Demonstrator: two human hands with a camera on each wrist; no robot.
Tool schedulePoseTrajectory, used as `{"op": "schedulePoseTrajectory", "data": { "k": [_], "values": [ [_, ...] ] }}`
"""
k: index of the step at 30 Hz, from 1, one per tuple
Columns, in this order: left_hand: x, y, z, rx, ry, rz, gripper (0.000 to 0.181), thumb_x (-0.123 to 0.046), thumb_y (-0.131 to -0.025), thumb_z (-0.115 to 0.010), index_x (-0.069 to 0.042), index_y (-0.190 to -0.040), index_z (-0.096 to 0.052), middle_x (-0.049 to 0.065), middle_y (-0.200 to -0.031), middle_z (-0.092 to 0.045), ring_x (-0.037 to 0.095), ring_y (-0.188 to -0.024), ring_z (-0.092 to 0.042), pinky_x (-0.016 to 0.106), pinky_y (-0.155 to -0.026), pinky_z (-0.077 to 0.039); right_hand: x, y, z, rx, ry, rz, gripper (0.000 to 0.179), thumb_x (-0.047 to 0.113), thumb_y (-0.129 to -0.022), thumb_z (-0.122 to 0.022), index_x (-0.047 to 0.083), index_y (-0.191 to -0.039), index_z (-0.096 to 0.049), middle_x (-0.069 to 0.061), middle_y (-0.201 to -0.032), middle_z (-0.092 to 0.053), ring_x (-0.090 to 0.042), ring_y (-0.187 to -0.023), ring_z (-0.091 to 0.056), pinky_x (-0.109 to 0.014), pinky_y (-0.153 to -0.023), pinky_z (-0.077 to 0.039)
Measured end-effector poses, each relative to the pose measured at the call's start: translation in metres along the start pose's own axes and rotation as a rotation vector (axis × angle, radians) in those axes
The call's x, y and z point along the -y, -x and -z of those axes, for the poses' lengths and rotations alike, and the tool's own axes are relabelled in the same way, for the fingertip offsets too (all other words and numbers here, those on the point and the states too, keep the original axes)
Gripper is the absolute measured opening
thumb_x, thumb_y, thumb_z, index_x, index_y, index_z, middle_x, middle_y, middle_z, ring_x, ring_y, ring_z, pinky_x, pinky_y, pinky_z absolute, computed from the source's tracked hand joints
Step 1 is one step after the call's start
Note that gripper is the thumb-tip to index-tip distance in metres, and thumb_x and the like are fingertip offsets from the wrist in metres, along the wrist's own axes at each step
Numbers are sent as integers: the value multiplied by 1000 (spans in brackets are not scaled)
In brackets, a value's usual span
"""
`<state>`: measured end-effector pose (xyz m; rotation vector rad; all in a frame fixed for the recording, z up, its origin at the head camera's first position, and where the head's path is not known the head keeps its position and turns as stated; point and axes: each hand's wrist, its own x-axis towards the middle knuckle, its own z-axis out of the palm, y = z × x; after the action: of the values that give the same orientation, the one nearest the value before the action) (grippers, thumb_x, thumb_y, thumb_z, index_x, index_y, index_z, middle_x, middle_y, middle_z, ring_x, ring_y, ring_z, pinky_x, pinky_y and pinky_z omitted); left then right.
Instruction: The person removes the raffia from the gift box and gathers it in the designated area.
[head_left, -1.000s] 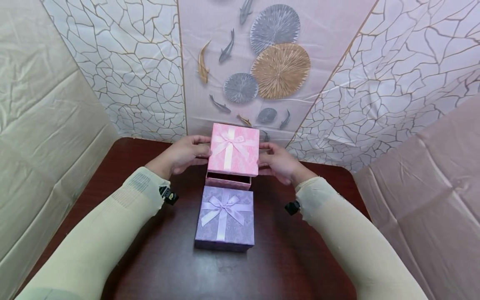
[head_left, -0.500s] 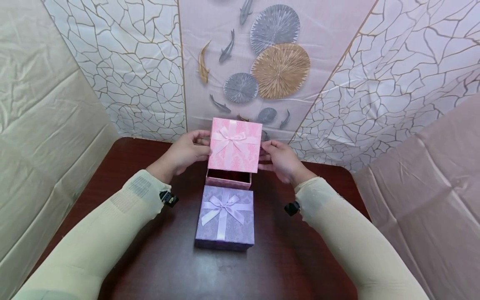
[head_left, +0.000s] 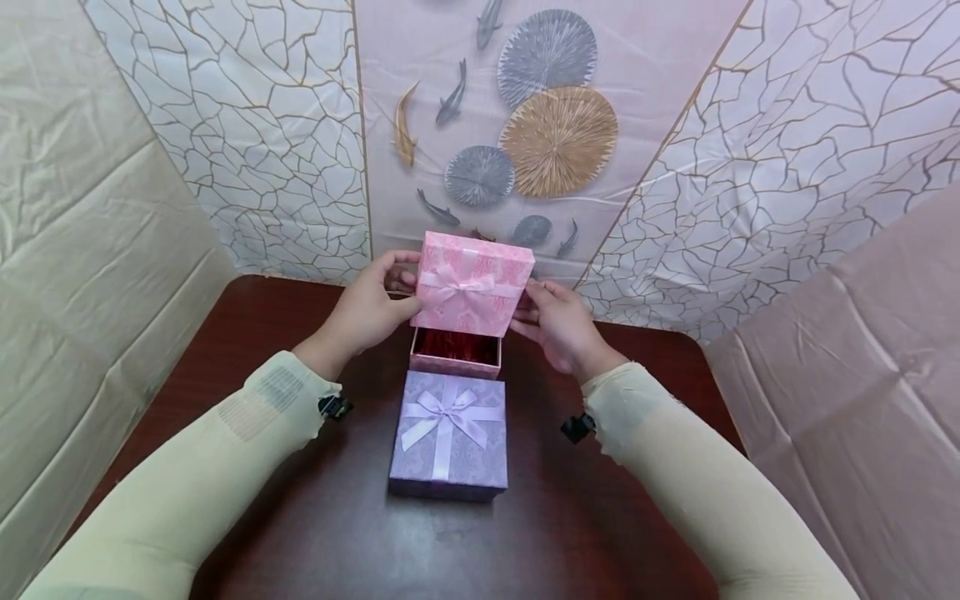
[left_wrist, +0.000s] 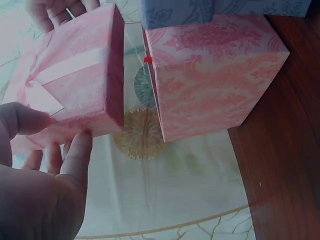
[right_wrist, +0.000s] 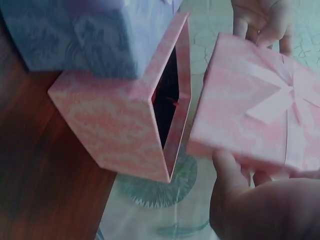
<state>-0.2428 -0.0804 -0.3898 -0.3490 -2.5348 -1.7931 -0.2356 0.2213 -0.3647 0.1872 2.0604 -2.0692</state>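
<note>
A pink box lid [head_left: 474,287] with a ribbon bow is held up between both hands, tilted so its top faces the head camera. My left hand [head_left: 371,308] grips its left edge, thumb on the top face in the left wrist view. On the opposite edge, my right hand [head_left: 561,323] holds the lid, thumb and fingers along its side in the right wrist view. Beneath the lid stands the open pink box base [head_left: 455,365], apart from it, with shiny dark red stuff [head_left: 457,344] inside. A closed purple gift box [head_left: 450,437] with a lilac bow sits right in front.
The dark wooden table [head_left: 330,517] has a patterned cloth wall [head_left: 285,150] close behind it. Plain beige cloth [head_left: 90,250] hangs at the left, and pinkish cloth [head_left: 862,375] at the right.
Both hands have raised the pink lid off its base and tipped its back edge up. More of the base's red inside shows now. The purple box has stayed put.
</note>
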Motion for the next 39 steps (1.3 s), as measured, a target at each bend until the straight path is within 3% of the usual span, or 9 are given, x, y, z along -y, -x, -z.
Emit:
{"op": "schedulePoseTrajectory", "data": {
  "k": [6,10,16,22,25,29,34,39],
  "values": [
    [0,4,-7,-82,47,-25,48,-7,-99,-76,-13,-146,-66,13,-123,-70,29,-117,-71,37,-96,-59,4,2,-4,-2,-19,-14,36,32,-123,-43,7,-138,-63,-12,-126,-64,-27,-115,-67,-41,-112,-60],
    [1,5,-9,-139,96,12,37,-12,-103,-75,-11,-139,-71,11,-125,-73,26,-116,-69,34,-97,-58,5,3,-5,12,-3,-33,33,33,-122,-46,8,-136,-63,-12,-123,-64,-27,-112,-68,-39,-107,-63],
    [3,5,-8,-196,240,60,27,-17,-108,-71,-7,-132,-78,11,-121,-74,22,-110,-69,27,-92,-63,4,7,-6,53,-10,-26,28,28,-122,-46,9,-135,-61,-12,-127,-65,-27,-117,-68,-44,-117,-59],
    [6,2,-11,-206,450,93,34,-22,-111,-72,6,-130,-76,13,-125,-72,17,-113,-76,37,-108,-64,2,7,-3,63,-46,-3,20,17,-122,-43,8,-124,-60,-11,-124,-67,-25,-116,-69,-39,-113,-60],
    [7,2,-13,-210,489,106,37,-23,-112,-72,9,-130,-75,14,-128,-73,15,-115,-77,40,-109,-63,2,8,-2,63,-45,6,18,13,-121,-43,6,-120,-59,-10,-122,-69,-23,-115,-70,-45,-119,-57],
    [8,2,-14,-198,522,119,39,-23,-113,-70,11,-132,-75,16,-135,-73,19,-124,-75,41,-108,-63,2,8,-2,46,-22,23,14,10,-118,-47,4,-118,-59,-8,-119,-68,-19,-111,-71,-42,-117,-59],
    [8,3,-15,-155,510,147,42,-28,-113,-72,10,-129,-76,6,-132,-69,19,-132,-66,41,-108,-64,3,8,0,6,19,35,11,7,-114,-53,2,-118,-62,-6,-119,-66,-16,-104,-71,-33,-106,-62],
    [8,5,-17,-125,496,159,38,-27,-111,-74,9,-121,-77,8,-126,-72,18,-125,-69,42,-112,-62,1,7,3,-1,58,28,32,3,-112,-56,-11,-140,-61,-15,-137,-65,-15,-107,-72,-27,-101,-62]
  ]
}}
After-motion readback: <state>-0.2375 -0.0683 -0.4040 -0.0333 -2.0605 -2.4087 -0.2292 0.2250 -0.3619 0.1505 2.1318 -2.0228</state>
